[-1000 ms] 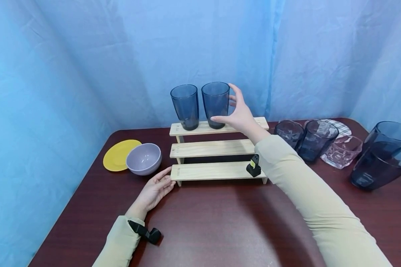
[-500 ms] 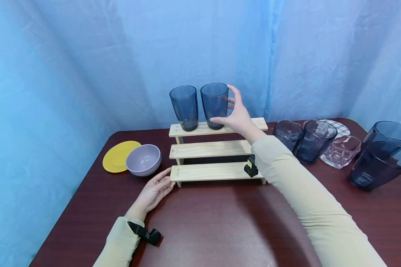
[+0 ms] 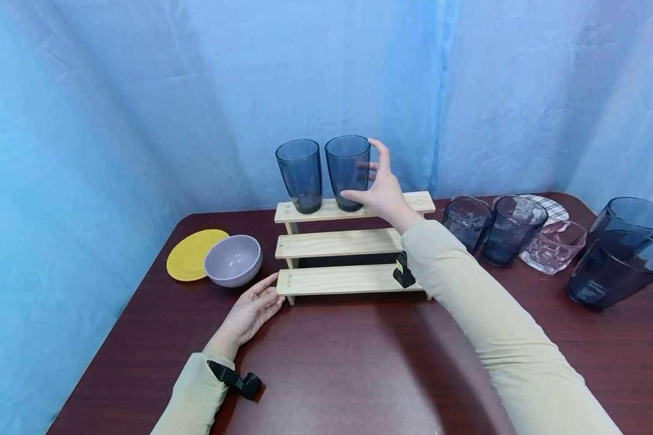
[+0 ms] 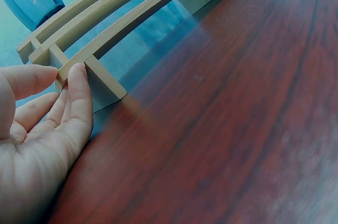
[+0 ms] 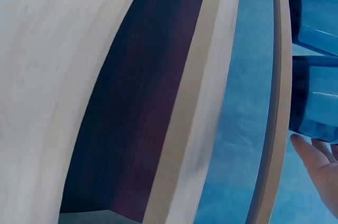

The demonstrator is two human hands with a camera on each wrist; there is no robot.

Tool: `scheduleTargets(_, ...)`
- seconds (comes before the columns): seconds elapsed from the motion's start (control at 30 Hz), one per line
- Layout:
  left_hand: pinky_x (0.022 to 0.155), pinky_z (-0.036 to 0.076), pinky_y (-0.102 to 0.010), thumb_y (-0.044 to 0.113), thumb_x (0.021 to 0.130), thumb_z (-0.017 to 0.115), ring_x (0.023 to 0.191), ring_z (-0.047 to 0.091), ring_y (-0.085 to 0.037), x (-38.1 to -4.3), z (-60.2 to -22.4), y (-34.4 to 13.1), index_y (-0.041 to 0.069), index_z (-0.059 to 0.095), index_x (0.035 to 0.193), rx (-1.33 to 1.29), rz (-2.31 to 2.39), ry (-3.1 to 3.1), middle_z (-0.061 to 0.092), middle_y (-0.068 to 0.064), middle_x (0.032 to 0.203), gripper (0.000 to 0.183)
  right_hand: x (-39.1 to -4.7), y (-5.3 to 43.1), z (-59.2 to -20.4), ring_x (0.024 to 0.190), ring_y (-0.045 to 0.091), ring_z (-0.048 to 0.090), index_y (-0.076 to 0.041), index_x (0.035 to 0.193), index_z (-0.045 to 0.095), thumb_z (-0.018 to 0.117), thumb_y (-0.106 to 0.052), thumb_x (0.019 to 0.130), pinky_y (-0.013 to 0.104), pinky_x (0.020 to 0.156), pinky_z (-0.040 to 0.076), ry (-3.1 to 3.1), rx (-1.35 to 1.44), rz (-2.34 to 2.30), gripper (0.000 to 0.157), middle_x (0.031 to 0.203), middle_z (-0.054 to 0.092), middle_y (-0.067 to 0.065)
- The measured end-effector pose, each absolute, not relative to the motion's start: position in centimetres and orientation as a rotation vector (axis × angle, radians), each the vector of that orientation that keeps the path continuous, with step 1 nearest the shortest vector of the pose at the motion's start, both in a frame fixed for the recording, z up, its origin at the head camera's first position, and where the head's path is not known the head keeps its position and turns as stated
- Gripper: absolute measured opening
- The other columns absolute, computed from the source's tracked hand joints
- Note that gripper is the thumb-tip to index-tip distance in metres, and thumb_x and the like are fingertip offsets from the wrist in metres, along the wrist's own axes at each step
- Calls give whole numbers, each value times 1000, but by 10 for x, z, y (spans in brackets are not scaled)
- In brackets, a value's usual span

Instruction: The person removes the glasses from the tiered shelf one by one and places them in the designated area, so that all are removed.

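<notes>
A three-tier wooden rack (image 3: 340, 280) stands on the table. Two tall blue-grey drinking glasses are upright side by side on its top tier: the left glass (image 3: 299, 175) and the right glass (image 3: 345, 172). My right hand (image 3: 383, 190) holds the right glass from its right side, thumb across the front low down, some fingers showing through the glass behind. The right wrist view has the thumb close to the glass's base. At the rack's lower left, my left hand (image 3: 253, 311) pinches the end of the bottom tier between thumb and fingers; the left wrist view shows this grip (image 4: 68, 92).
Left of the rack, a lilac bowl (image 3: 234, 260) overlaps a yellow plate (image 3: 187, 257). On the right stand several more dark glasses (image 3: 514, 229), a clear tumbler (image 3: 555, 246) and a checked white plate (image 3: 555, 204). A blue curtain (image 3: 239, 90) hangs behind.
My right hand has shifted slightly left, its fingers reaching further behind the right glass, which sits marginally nearer the left one. The left hand stays at the rack's end.
</notes>
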State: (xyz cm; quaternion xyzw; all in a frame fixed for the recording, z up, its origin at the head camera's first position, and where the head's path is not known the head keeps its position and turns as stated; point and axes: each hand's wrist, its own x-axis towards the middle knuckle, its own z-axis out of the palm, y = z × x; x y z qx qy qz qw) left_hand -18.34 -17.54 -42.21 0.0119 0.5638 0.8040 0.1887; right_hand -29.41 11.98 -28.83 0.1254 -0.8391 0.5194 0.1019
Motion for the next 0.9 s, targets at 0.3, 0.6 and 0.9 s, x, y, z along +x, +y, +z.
scheduleTargets(0.3, 83, 50, -15, -4, 99, 36, 85, 61, -4, -185, -423, -174, 1, 12, 151, 43, 2254, 1586, 51, 2, 95, 57, -291, 119, -290, 129, 37, 43, -36, 147, 4, 78, -22, 78, 50, 99, 44, -2460, 353, 1505, 103, 141, 38, 21)
scheduleTargets(0.6, 82, 50, -15, -4, 99, 37, 84, 61, -4, -187, -424, -174, 0, 13, 151, 50, 2260, 1583, 52, 3, 94, 57, -284, 121, -293, 128, 35, 44, -33, 148, 5, 79, -23, 77, 51, 98, 44, -2442, 372, 1469, 103, 139, 40, 21)
scheduleTargets(0.9, 84, 50, -16, -4, 99, 37, 85, 61, -4, -185, -425, -175, 1, 13, 151, 26, 2249, 1593, 52, 3, 95, 58, -273, 121, -294, 127, 35, 45, -36, 147, 7, 81, -25, 75, 51, 94, 47, -2449, 339, 1452, 104, 139, 42, 20)
